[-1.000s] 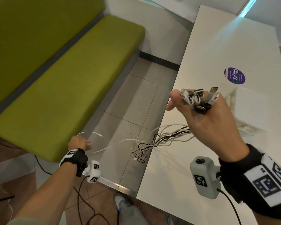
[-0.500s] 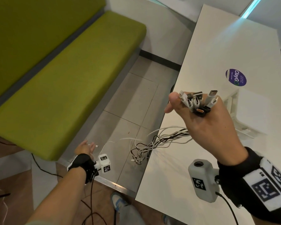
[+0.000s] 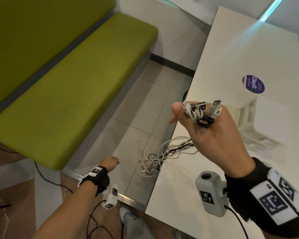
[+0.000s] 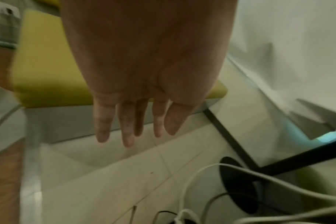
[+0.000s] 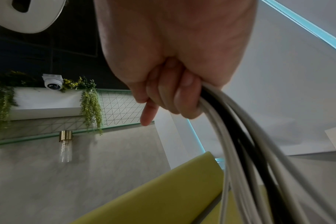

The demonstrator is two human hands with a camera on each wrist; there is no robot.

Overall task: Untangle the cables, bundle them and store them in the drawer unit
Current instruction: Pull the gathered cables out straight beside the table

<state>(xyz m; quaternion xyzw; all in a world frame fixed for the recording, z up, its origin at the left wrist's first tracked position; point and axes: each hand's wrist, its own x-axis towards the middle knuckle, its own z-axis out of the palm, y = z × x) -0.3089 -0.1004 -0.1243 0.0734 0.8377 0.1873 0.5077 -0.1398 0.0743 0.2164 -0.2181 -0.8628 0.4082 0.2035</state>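
My right hand (image 3: 209,135) is raised over the table's left edge and grips a bunch of white and black cables (image 3: 173,149), their connector ends (image 3: 202,112) sticking up out of the fist. The right wrist view shows fingers (image 5: 182,100) curled round the cables (image 5: 246,144). The free ends hang in a tangle (image 3: 152,163) off the table edge, above the floor. My left hand (image 3: 110,163) is low by the bench, fingers (image 4: 125,127) straight and holding nothing. The white drawer unit (image 3: 273,121) stands on the table behind my right hand.
A white table (image 3: 240,49) with a purple sticker (image 3: 253,83) fills the right side. A green bench (image 3: 72,87) runs along the left, with tiled floor (image 3: 141,107) between. A black table base (image 4: 238,184) stands on the floor. My shoe (image 3: 128,216) shows below.
My left hand let go of a white cable end and dropped lower, drifting right toward the hanging tangle. The freed end fell back into the tangle. My right hand kept its grip.
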